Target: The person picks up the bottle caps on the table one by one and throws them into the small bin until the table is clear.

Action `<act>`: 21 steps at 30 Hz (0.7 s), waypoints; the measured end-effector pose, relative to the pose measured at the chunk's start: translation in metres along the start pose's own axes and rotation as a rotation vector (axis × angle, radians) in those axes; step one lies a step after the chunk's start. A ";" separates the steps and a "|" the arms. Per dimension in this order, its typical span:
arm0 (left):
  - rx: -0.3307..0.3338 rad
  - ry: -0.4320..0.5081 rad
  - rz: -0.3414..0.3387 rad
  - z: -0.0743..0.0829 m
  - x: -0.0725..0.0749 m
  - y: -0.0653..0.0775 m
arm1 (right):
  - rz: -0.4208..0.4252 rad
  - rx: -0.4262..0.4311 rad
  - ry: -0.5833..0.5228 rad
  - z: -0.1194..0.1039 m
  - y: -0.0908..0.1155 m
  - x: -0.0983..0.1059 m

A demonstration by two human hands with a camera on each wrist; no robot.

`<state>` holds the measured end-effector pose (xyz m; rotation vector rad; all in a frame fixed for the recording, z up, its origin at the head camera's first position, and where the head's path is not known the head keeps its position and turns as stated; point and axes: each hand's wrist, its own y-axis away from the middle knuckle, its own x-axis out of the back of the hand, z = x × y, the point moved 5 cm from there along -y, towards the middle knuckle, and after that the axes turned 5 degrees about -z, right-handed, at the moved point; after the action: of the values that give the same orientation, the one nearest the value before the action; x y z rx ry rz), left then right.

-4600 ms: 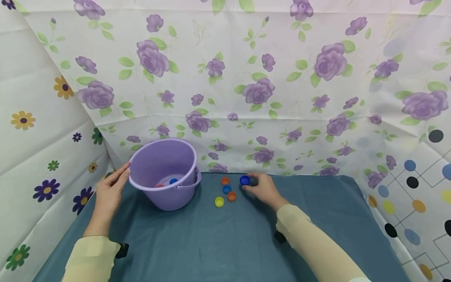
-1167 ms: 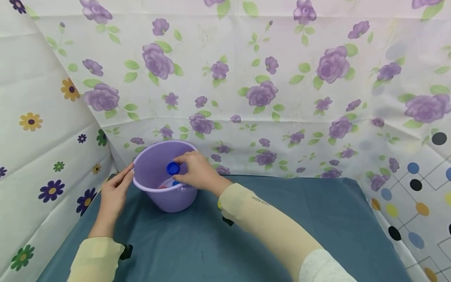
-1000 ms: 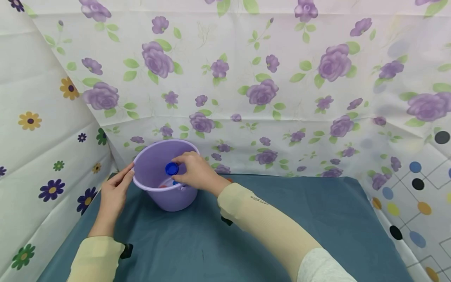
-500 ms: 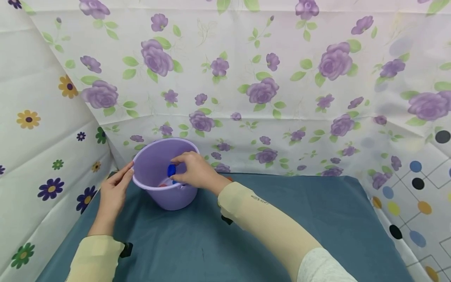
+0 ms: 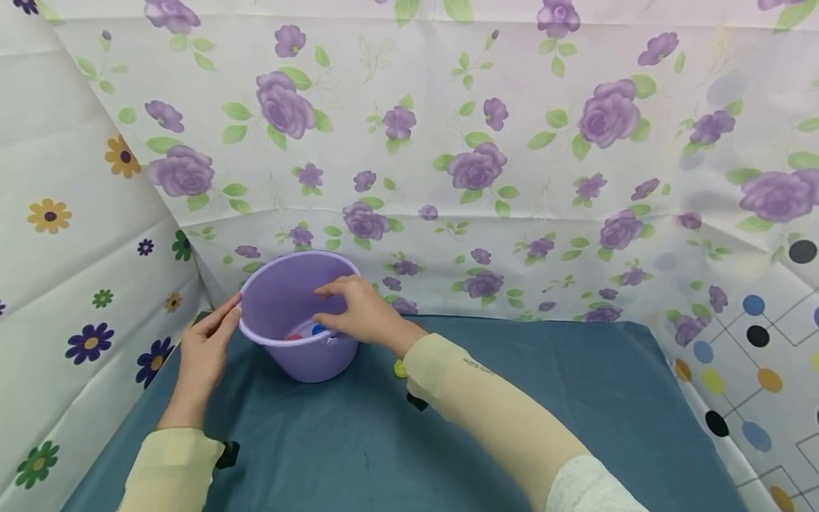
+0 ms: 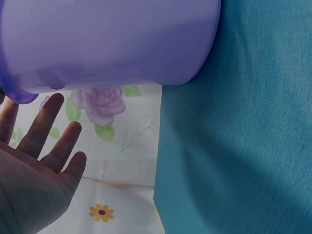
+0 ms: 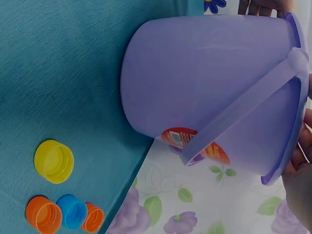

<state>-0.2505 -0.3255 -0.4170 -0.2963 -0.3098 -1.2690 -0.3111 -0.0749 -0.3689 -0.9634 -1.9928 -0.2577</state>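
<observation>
The purple bucket (image 5: 301,355) stands at the back left of the cloth-covered table. My left hand (image 5: 203,352) pinches its left rim between thumb and forefinger; in the left wrist view the other fingers (image 6: 46,122) spread out below the rim. Over the right side of the opening, my right hand (image 5: 358,309) reaches in with thumb and forefinger parted and nothing between them. Inside the bucket lie a red-orange cap (image 5: 293,337) and a blue bottle cap (image 5: 318,329); the near wall hides part of the floor.
To the bucket's right on the blue-green cloth (image 5: 307,441) sit a yellow cap (image 7: 53,161), a larger-looking orange cap (image 7: 44,214), a blue cap (image 7: 73,212) and another orange cap (image 7: 92,218). The bucket's handle (image 7: 243,105) hangs down. A flowered sheet (image 5: 409,142) hangs behind.
My right hand carried a dark blue cap from the table into the bucket and let it go; its fingers are now parted and empty. The left hand stays at the rim.
</observation>
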 end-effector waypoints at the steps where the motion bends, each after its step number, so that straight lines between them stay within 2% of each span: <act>1: 0.001 -0.001 -0.001 0.000 0.000 0.000 | 0.007 -0.001 -0.009 0.001 0.001 0.001; 9: 0.001 -0.014 0.002 0.000 0.000 0.002 | 0.121 -0.045 -0.040 0.022 0.018 0.023; 16: 0.013 -0.012 -0.002 -0.001 0.001 0.001 | 0.262 -0.089 -0.086 0.055 0.036 0.044; 21: 0.021 0.004 -0.018 -0.002 0.001 0.000 | 0.307 -0.152 -0.086 0.082 0.051 0.050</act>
<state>-0.2499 -0.3267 -0.4183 -0.2735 -0.3232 -1.2828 -0.3414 0.0278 -0.3866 -1.3810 -1.8888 -0.2017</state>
